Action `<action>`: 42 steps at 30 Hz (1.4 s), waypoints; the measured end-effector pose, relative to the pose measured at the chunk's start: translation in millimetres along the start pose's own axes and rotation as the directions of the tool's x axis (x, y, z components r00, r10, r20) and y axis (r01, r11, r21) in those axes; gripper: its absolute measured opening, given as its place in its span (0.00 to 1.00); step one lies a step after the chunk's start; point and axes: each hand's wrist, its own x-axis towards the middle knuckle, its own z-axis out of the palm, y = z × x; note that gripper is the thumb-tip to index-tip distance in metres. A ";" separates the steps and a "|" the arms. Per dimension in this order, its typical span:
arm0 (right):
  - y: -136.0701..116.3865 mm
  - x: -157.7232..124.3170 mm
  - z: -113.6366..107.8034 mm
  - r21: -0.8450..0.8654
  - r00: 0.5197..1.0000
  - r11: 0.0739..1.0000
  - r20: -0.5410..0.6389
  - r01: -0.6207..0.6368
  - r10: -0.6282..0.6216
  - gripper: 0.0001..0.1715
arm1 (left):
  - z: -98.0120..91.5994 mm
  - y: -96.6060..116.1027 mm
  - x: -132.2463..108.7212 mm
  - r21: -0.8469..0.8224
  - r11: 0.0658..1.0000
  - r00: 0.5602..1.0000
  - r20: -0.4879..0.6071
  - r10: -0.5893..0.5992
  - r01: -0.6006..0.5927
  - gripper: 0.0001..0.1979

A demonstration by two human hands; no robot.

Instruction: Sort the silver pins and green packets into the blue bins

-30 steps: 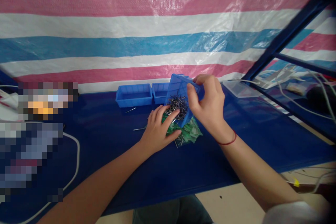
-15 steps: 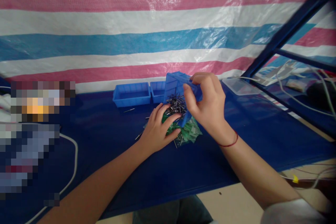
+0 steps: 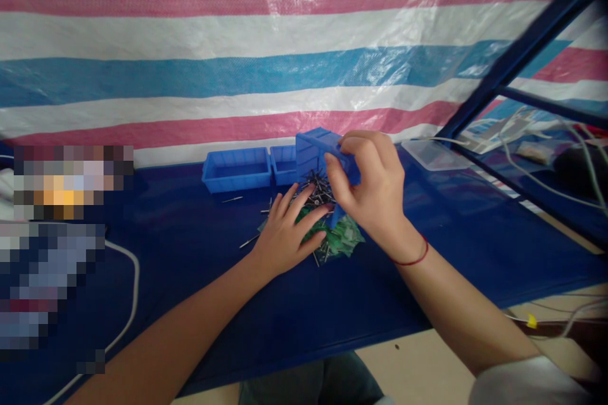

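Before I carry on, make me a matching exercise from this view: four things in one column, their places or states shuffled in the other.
Things:
1. left hand
2. right hand
3. green plastic
4. clear plastic item

Places or states:
A. holding the tilted blue bin
B. toward the back right of the table
C. spread open at the metal pins
D. crumpled beside the pins

Pairs: 1-C, 2-A, 3-D, 4-B

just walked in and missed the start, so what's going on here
A person's right hand grips a tilted blue plastic bin by its upper part. Thin rivet-like metal pins lie at its mouth and on crumpled green plastic. The left hand is spread over the pile's near left side. Two more blue bins stand behind on the dark blue table.
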 end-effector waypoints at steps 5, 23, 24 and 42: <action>1.1 0.8 -1.6 -0.015 1.000 1.000 0.002 0.009 -0.009 0.04 | 0.8 -1.9 0.5 -0.041 0.999 0.999 -0.032 -0.011 0.010 0.20; 4.4 0.2 -1.7 -0.018 0.999 1.000 0.050 0.009 -0.008 0.05 | -0.6 0.2 0.5 -0.007 1.000 0.999 0.044 -0.006 0.006 0.20; 4.2 0.2 -1.8 -0.018 0.999 1.000 0.054 0.010 -0.009 0.05 | -0.4 0.3 0.4 -0.009 1.000 0.999 0.036 -0.011 0.011 0.20; 2.6 2.2 -2.4 -0.021 0.998 1.000 0.055 0.013 -0.011 0.07 | 3.9 0.3 0.4 0.004 1.000 0.999 -0.045 -0.013 0.013 0.19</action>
